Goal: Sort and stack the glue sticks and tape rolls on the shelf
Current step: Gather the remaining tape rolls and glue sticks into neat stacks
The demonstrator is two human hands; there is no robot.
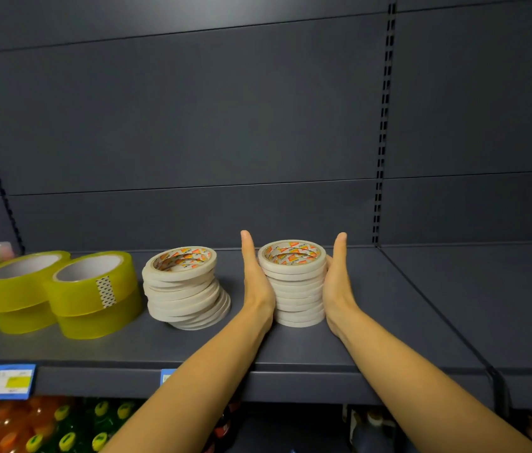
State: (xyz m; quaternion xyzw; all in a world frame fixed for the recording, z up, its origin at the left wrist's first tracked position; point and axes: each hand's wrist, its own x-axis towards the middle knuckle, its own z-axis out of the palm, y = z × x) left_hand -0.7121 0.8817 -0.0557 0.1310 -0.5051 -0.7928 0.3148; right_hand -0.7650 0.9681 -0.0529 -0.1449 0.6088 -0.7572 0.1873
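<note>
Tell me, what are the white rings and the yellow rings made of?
The white rings look like matte paper tape wound on printed cardboard cores: dull, cream, no shine. The yellow rings look like clear glossy plastic tape: see-through and shiny. The shelf looks like painted metal.

We see only two forearms and two hands, all of them bare; the left hand [255, 282] shows just left of the straight stack of white tape rolls [294, 299], the right hand [334, 282] just right of it; each appears edge-on, a narrow shape ending in a rounded fingertip a little above the stack's top. Below the stack both forearms widen smoothly from slim wrists, uncovered along their whole visible length; the nails are too small for us to make out.
</note>
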